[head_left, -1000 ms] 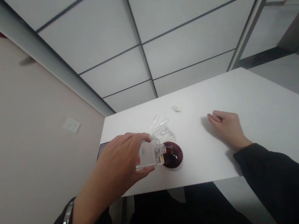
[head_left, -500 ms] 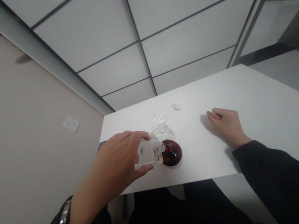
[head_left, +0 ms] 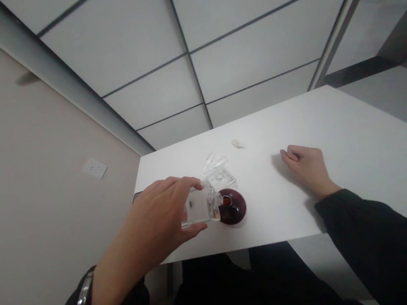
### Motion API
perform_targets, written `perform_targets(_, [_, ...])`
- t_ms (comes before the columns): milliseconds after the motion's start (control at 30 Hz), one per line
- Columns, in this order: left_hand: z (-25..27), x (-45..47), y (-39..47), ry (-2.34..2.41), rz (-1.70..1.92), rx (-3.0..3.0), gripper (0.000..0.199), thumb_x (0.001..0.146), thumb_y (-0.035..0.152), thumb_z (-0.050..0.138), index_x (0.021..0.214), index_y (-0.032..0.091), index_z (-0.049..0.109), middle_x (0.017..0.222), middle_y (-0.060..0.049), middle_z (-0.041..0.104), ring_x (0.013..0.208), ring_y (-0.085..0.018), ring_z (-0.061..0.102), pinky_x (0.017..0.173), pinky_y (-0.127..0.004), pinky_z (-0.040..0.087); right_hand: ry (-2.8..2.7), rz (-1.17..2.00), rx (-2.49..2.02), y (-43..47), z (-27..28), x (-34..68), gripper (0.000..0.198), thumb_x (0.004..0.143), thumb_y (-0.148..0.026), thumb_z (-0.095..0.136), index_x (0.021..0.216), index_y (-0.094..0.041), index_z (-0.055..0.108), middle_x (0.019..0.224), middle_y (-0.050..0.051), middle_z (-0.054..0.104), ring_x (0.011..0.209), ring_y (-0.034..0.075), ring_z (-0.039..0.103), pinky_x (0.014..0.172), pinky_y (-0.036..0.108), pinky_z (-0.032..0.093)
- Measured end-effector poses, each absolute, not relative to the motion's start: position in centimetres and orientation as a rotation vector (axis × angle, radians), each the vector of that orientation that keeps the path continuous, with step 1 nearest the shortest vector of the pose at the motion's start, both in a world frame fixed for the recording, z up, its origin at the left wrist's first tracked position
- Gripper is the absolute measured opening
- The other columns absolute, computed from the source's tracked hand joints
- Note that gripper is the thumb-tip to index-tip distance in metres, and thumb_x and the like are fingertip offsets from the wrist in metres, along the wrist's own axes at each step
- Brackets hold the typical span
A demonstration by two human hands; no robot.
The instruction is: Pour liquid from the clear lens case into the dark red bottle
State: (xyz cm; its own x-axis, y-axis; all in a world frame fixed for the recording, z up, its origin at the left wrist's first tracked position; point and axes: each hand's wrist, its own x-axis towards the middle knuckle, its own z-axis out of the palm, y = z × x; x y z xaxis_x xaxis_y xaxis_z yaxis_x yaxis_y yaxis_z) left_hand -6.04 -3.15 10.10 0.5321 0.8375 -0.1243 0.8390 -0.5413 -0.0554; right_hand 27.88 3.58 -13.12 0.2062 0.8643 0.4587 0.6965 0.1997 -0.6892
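Note:
My left hand [head_left: 164,212] is closed around a clear, square-sided glass bottle [head_left: 196,207], thumb below and fingers above. The bottle lies tipped on its side in the air, its neck pointing right. Its mouth is at the top opening of a round, glossy dark red pot [head_left: 235,208], which stands on the white table [head_left: 267,184]. Whether liquid flows between them is too small to tell. Well to the right, my right hand [head_left: 307,169] rests on the table in a fist, with nothing visible in it.
Just behind the pot sits a clear square plastic piece [head_left: 220,178], with clear slender pieces [head_left: 215,162] beyond it. A small crumpled whitish scrap [head_left: 238,143] lies farther back. A dark flat edge shows behind my left hand. Paneled doors [head_left: 159,98] rise behind the table, a wall [head_left: 57,156] at left.
The whole view has shifted very slightly. Both hands, the tipped bottle and the pot keep their places relative to one another.

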Motion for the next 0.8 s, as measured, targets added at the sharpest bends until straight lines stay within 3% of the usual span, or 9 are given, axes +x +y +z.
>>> perform_targets(500, [10.35, -5.76, -3.02, 1.492, -0.234, 2.744, 0.06, 0.076, 0.037, 0.09, 0.129, 0.025, 0.064, 0.111, -0.007, 0.079, 0.108, -0.032, 0.074, 0.09, -0.043, 0.058, -1.539, 0.216, -1.535, 3.59, -13.08, 27.85, 0.045, 0.09, -0.04, 0.051, 0.062, -0.025, 0.021, 0.052, -0.005, 0.023, 0.052, 0.012, 0.025, 0.058, 0.032, 0.024])
perform_targets(800, [10.35, -5.71, -2.98, 1.51, -0.259, 2.727, 0.061, 0.077, 0.036, 0.09, 0.13, 0.024, 0.064, 0.118, -0.01, 0.077, 0.11, -0.034, 0.073, 0.092, -0.047, 0.059, -1.539, 0.218, -1.521, 3.7, -13.17, 27.84, 0.044, 0.089, -0.041, 0.051, 0.061, -0.025, 0.021, 0.053, -0.005, 0.022, 0.053, 0.012, 0.025, 0.057, 0.032, 0.024])
